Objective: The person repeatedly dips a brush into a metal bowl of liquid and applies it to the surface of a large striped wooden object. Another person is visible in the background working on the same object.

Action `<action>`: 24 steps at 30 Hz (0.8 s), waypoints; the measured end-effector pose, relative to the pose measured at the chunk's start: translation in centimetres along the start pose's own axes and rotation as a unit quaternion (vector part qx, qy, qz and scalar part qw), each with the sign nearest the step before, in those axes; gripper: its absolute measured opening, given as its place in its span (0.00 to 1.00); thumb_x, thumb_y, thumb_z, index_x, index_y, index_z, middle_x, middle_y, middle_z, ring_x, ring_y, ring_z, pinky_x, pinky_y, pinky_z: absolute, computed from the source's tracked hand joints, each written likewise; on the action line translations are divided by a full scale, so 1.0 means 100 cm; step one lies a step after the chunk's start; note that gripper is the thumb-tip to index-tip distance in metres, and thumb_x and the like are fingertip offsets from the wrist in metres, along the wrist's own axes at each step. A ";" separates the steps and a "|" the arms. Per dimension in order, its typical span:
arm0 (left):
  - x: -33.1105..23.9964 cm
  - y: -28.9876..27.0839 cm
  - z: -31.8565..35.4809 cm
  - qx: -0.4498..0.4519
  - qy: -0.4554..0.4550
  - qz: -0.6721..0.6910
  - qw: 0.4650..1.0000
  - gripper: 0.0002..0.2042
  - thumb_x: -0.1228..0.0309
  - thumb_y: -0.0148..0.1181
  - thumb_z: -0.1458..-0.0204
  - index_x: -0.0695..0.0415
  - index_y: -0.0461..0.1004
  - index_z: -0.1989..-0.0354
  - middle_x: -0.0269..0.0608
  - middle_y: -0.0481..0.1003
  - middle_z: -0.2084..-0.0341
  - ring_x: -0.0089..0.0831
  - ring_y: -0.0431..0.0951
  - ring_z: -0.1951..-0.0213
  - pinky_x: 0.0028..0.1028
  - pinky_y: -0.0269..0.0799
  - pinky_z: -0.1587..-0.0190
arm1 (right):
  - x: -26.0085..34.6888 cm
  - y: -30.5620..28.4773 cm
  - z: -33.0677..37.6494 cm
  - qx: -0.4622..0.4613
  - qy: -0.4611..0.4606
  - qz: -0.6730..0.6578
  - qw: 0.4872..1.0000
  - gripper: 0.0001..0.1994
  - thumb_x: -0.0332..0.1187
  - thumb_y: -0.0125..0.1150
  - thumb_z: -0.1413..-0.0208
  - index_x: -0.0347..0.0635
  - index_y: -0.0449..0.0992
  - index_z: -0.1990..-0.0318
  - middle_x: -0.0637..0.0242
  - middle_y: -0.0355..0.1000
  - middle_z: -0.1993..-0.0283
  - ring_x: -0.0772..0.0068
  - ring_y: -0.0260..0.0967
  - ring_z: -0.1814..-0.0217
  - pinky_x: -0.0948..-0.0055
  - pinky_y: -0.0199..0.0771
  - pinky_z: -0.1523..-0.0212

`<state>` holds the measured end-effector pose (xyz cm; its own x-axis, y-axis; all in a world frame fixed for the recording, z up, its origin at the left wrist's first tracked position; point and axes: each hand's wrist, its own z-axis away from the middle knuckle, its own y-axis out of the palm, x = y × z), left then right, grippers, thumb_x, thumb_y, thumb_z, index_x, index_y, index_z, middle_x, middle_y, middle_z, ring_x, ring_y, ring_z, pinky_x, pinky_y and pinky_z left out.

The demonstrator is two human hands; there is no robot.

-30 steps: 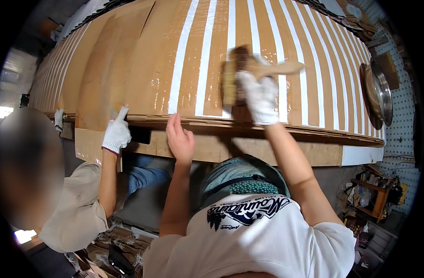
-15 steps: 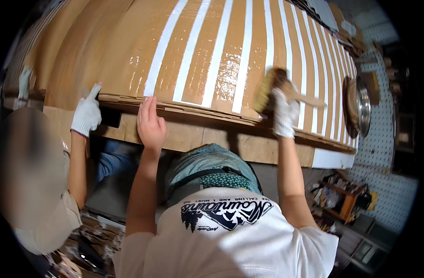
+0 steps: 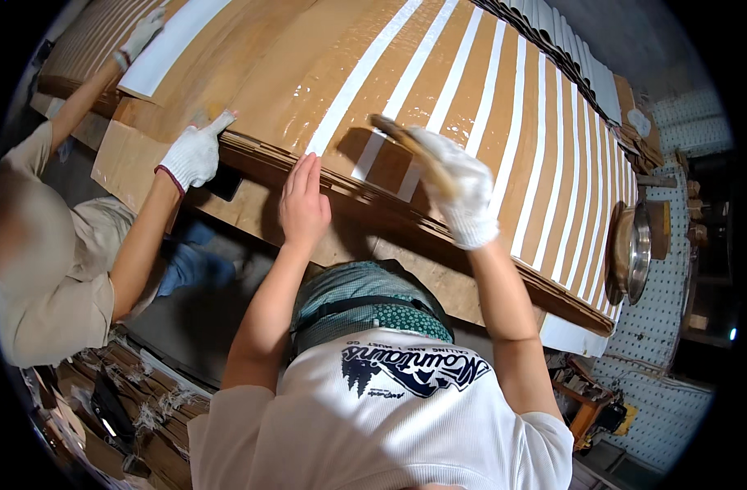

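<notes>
My right hand [image 3: 465, 184], in a white knit glove, grips a wooden-handled brush [image 3: 410, 147] held over the stack, its shadow falling on the surface. The bristles are mostly hidden from this angle. Under it lies a stack of brown cardboard sheets [image 3: 341, 65], crossed by parallel white stripes, with a wet shine on the brown parts. My bare left hand [image 3: 305, 204] rests its outstretched fingers on the stack's near edge, at the end of one white stripe.
A co-worker at the left has one gloved hand [image 3: 195, 151] at the stack's edge and another gloved hand [image 3: 141, 33] beside a wide white strip [image 3: 173, 49]. A metal bowl [image 3: 637, 253] stands by the right end. Cardboard scraps [image 3: 157, 425] lie at lower left.
My right hand has moved left with the brush, which has turned in my grip. My left hand stays on the edge. The co-worker's farther hand has shifted to the wide white strip.
</notes>
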<state>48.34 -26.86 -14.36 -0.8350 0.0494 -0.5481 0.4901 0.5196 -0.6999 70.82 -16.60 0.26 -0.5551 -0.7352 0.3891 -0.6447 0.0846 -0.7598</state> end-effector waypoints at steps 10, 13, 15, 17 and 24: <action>0.002 0.003 0.006 0.010 -0.006 -0.014 1.000 0.31 0.82 0.52 0.53 0.61 0.69 0.35 0.43 0.68 0.35 0.43 0.66 0.32 0.40 0.64 0.32 | 0.002 0.019 0.023 0.200 -0.046 0.015 0.979 0.19 0.31 0.64 0.42 0.49 0.78 0.42 0.63 0.80 0.49 0.67 0.81 0.64 0.70 0.83 0.65; 0.001 0.004 0.002 0.015 0.008 0.000 1.000 0.31 0.83 0.51 0.53 0.61 0.68 0.34 0.46 0.68 0.34 0.46 0.66 0.33 0.41 0.64 0.32 | -0.016 0.017 0.024 0.166 0.075 -0.059 0.981 0.22 0.37 0.66 0.42 0.45 0.76 0.40 0.63 0.79 0.45 0.65 0.81 0.61 0.70 0.84 0.61; -0.002 0.002 0.002 0.021 0.007 0.003 1.000 0.32 0.83 0.50 0.53 0.62 0.67 0.34 0.48 0.67 0.34 0.48 0.66 0.33 0.42 0.64 0.32 | -0.008 0.021 0.031 0.211 0.062 0.057 0.974 0.27 0.43 0.66 0.43 0.45 0.73 0.37 0.63 0.77 0.41 0.65 0.80 0.57 0.69 0.84 0.59; -0.003 0.002 0.004 0.021 0.000 -0.005 1.000 0.32 0.83 0.51 0.53 0.61 0.67 0.33 0.46 0.67 0.34 0.46 0.65 0.32 0.41 0.64 0.32 | 0.004 0.003 0.046 0.232 -0.023 0.175 0.956 0.25 0.40 0.66 0.43 0.46 0.74 0.38 0.62 0.77 0.43 0.67 0.80 0.57 0.69 0.83 0.59; -0.016 0.000 0.005 0.049 0.004 -0.005 0.999 0.35 0.85 0.49 0.54 0.63 0.62 0.30 0.52 0.62 0.31 0.50 0.61 0.29 0.41 0.60 0.29 | -0.051 -0.033 0.096 0.110 0.127 -0.025 0.985 0.18 0.35 0.51 0.34 0.56 0.77 0.39 0.60 0.80 0.52 0.68 0.78 0.69 0.68 0.82 0.69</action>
<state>49.85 -27.32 -13.69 -0.8422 0.0521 -0.5367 0.5030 0.4345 -0.7472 80.85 -19.55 -4.18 -0.6572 -0.5397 0.5261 -0.5611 -0.1157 -0.8196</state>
